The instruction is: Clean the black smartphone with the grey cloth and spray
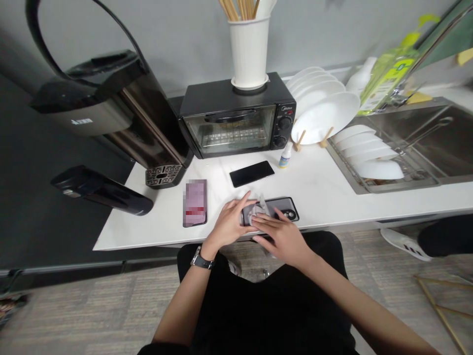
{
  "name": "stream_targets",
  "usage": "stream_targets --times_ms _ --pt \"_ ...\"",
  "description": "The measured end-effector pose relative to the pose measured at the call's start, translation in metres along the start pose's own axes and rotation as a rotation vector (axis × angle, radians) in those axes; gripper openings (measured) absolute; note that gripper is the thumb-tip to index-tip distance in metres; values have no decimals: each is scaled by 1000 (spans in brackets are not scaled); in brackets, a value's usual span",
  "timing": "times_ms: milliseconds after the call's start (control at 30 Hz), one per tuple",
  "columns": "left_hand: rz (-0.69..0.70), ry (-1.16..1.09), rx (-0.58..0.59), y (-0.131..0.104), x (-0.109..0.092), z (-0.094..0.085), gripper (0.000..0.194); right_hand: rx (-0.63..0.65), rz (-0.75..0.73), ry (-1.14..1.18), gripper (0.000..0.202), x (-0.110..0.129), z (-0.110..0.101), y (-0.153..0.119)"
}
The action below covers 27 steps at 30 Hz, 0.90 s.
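A phone (pixel 274 205) in a dark-edged case lies back side up at the counter's front edge, its round camera toward the right. My left hand (pixel 229 222), wearing a watch, holds the phone's left end between thumb and fingers. A crumpled white tissue (pixel 261 203) is under the fingers of my right hand (pixel 283 237), pressed against the phone's back. Just behind lies a second phone (pixel 252 174), dark screen up. A third phone (pixel 195 202) with a pinkish, partly pixelated face lies to the left. Near the oven stands a small white spray bottle (pixel 285 156).
A toaster oven (pixel 229 129) carries a white cup (pixel 250 52) of chopsticks. A tall dark dispenser (pixel 148 113) and a black thermos (pixel 103 191) stand left. White plates (pixel 325 117) are racked beside the sink (pixel 424 143). Another person's shoe (pixel 405 243) shows on the floor at right.
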<state>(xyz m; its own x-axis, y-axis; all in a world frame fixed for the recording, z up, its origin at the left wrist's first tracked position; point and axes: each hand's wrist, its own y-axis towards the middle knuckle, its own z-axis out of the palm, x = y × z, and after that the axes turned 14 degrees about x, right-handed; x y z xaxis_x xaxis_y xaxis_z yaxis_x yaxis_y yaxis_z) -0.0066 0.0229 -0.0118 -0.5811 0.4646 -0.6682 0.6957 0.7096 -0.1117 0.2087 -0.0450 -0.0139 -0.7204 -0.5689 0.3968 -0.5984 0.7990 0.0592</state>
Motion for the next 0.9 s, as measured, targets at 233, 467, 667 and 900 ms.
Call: stream_targets --times_ms 233,467,667,900 --pt "-24 7 -26 5 -2 3 113 -99 217 -140 46 -49 -17 -31" --pt "-28 20 -48 0 -1 4 100 -59 3 -28 61 19 22 23" --pt "-35 28 -63 2 -4 4 109 -93 160 -143 46 -40 -11 -20" --pt "-27 36 -52 3 -3 5 100 -97 95 -85 62 8 18 16"
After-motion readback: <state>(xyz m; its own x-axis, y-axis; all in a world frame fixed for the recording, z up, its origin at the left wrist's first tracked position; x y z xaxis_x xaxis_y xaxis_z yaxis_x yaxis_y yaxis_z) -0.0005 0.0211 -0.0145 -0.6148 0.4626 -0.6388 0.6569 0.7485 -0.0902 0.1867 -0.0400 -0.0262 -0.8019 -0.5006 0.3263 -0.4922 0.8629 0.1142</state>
